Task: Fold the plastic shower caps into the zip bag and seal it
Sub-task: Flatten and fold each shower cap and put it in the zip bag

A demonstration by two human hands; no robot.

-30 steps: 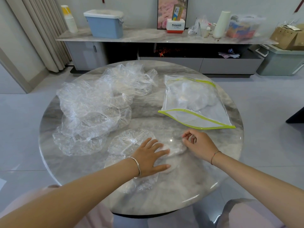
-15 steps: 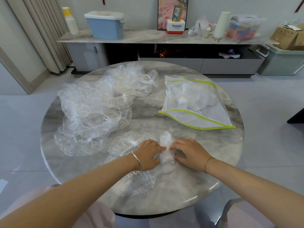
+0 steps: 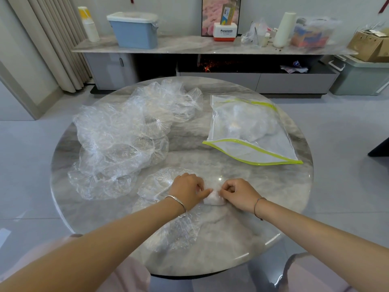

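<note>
On the round marble table point(image 3: 273, 207) a small folded shower cap point(image 3: 213, 199) lies between my hands. My left hand point(image 3: 188, 191) and my right hand point(image 3: 240, 191) both pinch it with curled fingers, pressing it into a tight white wad. Under my left forearm another clear cap point(image 3: 168, 226) lies spread flat. A loose pile of clear shower caps point(image 3: 126, 133) fills the table's left half. The zip bag point(image 3: 250, 131) with a yellow-green edge lies at the right rear, its mouth open toward me, with several folded caps inside.
Behind the table runs a low grey cabinet point(image 3: 210, 47) with a blue bin point(image 3: 134, 30), a white roll point(image 3: 284, 28) and boxes on it. A curtain point(image 3: 48, 39) hangs at the left. Grey floor tiles surround the table.
My left hand went from lying flat on the cap to pinching it. My right hand moved left to meet it, and the cap between them has been folded smaller.
</note>
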